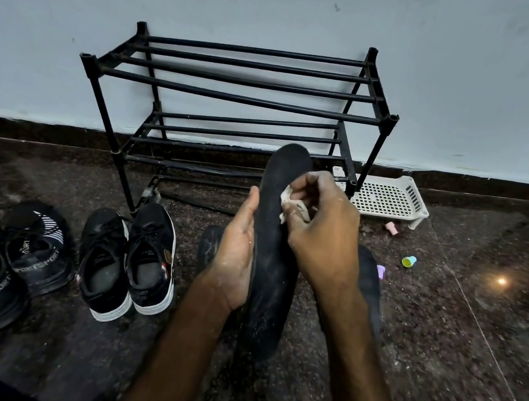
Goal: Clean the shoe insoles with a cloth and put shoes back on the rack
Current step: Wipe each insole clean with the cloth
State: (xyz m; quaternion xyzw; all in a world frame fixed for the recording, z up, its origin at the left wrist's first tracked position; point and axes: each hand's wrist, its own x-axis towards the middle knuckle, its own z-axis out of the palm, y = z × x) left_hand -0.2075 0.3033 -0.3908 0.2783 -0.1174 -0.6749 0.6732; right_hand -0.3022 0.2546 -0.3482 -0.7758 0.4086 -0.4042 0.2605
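Note:
A long black insole (271, 270) is held upright in front of me, dusted with pale specks. My left hand (234, 261) grips its left edge near the middle. My right hand (323, 234) holds a small crumpled white cloth (292, 204) and presses it against the insole's upper part. Behind stands a black two-tier shoe rack (238, 95) with bare shelves against the wall. A pair of black sneakers with white soles (128, 262) rests on the floor left of my hands. A black pair printed SPORT (4, 259) lies farther left. Dark shoes (369, 283) sit partly hidden behind my arms.
A white perforated plastic tray (391, 199) lies right of the rack by the wall. Small items dot the dark speckled floor: a pink piece (391, 228), a green-blue cap (408, 261), a purple piece (381, 272).

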